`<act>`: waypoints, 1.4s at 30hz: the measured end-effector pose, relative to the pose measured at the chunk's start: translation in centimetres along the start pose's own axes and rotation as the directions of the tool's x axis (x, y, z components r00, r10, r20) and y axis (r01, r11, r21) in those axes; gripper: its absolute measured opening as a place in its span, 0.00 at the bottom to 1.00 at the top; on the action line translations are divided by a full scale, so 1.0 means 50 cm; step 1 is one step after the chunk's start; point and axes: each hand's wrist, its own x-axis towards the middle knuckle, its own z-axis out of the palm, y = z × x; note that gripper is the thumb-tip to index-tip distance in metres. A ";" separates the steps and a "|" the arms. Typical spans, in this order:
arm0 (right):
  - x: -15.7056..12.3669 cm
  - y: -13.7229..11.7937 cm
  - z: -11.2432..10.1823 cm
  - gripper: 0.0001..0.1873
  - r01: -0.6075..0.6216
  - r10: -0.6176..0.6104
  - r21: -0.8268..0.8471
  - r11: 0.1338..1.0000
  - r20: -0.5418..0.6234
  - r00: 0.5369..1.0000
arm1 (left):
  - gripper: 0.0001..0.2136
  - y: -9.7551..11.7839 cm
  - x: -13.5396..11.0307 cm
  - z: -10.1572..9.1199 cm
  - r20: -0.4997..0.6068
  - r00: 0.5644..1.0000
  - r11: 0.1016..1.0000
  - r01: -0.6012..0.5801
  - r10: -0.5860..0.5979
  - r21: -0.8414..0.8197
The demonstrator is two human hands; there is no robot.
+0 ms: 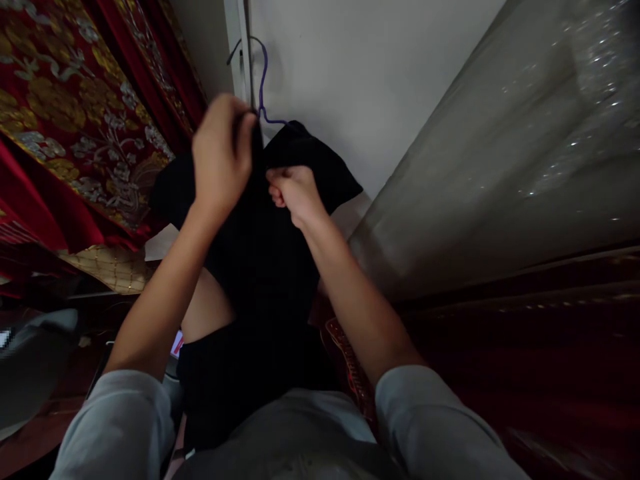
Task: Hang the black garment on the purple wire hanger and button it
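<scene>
A black shirt hangs on a purple wire hanger, its hook caught on a pale door edge. My left hand is closed at the shirt's neck, just below the hanger's hook, and pinches the dark cloth; motion blurs it slightly. Lower and to the right, my right hand has its fingers curled in a pinch at the upper front of the shirt. Folds and buttons cannot be made out in the black cloth. The shirt's lower part merges with dark clothing on my lap.
Red cloth with gold and silver embroidery hangs at the left. On the right stands a large grey, plastic-like covered surface with shiny spots. Dark red fabric lies below it. A white panel is behind the hanger.
</scene>
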 end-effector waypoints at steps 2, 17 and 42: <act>-0.023 0.022 0.010 0.11 -0.113 0.113 0.014 0.993 0.037 0.993 | 0.16 -0.058 -0.005 -0.053 -0.213 0.977 1.000 0.010 -0.004 0.030; -0.131 0.059 -0.135 0.14 0.124 0.018 -0.268 0.955 0.473 0.881 | 0.22 -0.102 -0.268 -0.154 0.598 0.738 0.927 0.373 -0.313 0.025; 0.086 0.150 -0.085 0.10 0.127 -0.118 -0.345 0.930 0.048 0.992 | 0.14 -0.117 -0.228 -0.244 0.817 0.263 0.854 0.056 -0.513 0.518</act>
